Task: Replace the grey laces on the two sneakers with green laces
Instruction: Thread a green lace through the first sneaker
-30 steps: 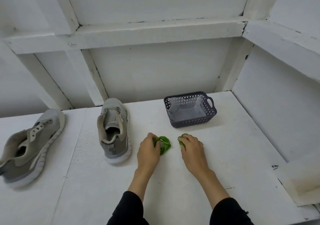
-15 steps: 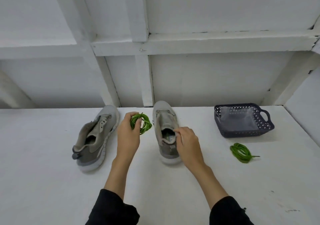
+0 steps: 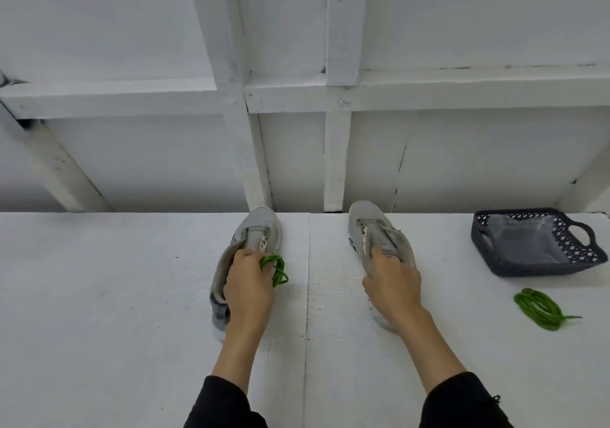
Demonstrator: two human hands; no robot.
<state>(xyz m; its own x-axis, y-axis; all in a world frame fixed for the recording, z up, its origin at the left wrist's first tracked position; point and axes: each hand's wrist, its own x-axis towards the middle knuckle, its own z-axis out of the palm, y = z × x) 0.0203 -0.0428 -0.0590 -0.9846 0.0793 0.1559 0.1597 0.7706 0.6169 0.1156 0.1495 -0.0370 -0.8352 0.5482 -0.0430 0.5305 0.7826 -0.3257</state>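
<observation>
Two grey sneakers stand toe-away on the white table, both without laces. My left hand (image 3: 248,287) lies over the left sneaker (image 3: 260,229) at its opening and holds a coiled green lace (image 3: 278,271) that hangs off its right side. My right hand (image 3: 392,284) grips the right sneaker (image 3: 371,221) around its collar and covers the heel. A second coiled green lace (image 3: 539,309) lies loose on the table at the right, apart from both hands.
A dark perforated basket (image 3: 581,259) with handles stands at the back right, lined with clear plastic. White wooden posts and a rail rise just behind the sneakers. The table (image 3: 115,312) stretches wide to the left.
My left hand came down with the green lace onto the left sneaker. My right hand moved further over the right sneaker's collar. The view shifted left, and the sneakers stand further apart.
</observation>
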